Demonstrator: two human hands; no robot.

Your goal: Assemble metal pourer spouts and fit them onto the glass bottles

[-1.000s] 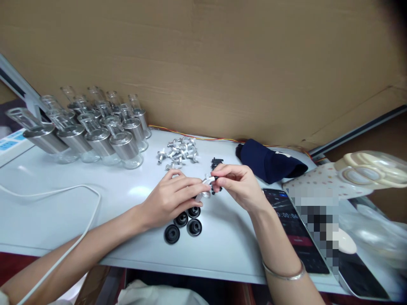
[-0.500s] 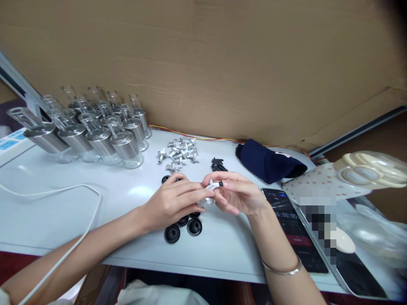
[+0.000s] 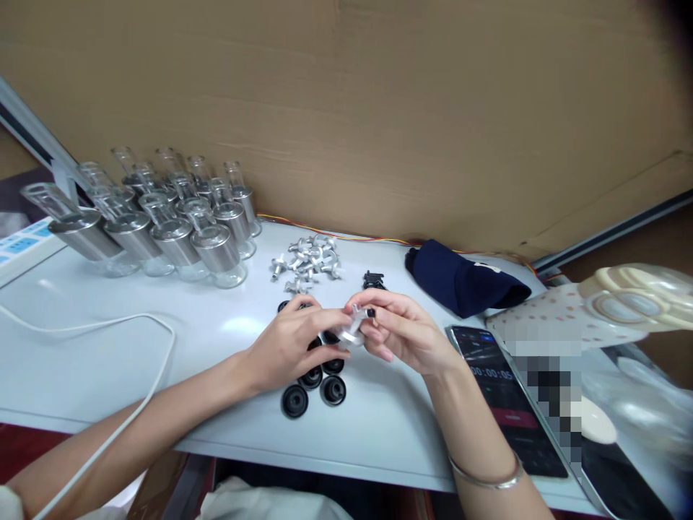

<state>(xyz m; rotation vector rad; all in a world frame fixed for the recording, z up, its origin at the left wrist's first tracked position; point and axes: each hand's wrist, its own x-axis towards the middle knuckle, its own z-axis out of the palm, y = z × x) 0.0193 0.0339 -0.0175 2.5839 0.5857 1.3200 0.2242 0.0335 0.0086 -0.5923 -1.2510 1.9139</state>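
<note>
Between my two hands is a silvery flanged metal spout (image 3: 353, 332) with a short black tube (image 3: 370, 313) at its upper end. My left hand (image 3: 295, 343) pinches the spout from the left, its fingers closed on the flange side. The fingers of my right hand (image 3: 403, 328) close around the black tube from the right. Several round black caps (image 3: 295, 401) lie on the table under and beside my left hand. Beyond my hands sit a pile of similar silvery spouts (image 3: 311, 258) and a small heap of black tubes (image 3: 375, 279), partly hidden by my right hand.
Several glass bottles with steel sleeves (image 3: 216, 249) stand at the back left. A white cable (image 3: 167, 347) crosses over my left forearm. On the right lie a dark blue cloth item (image 3: 465, 278), a phone showing a timer (image 3: 503, 397) and a dotted bag (image 3: 557, 310). Cardboard (image 3: 346, 123) rises behind.
My right hand's fingers have shifted their grip around the black tube. The spout has turned, so its flange shows more. My left fingers have drawn back slightly, and the camera has shifted a little.
</note>
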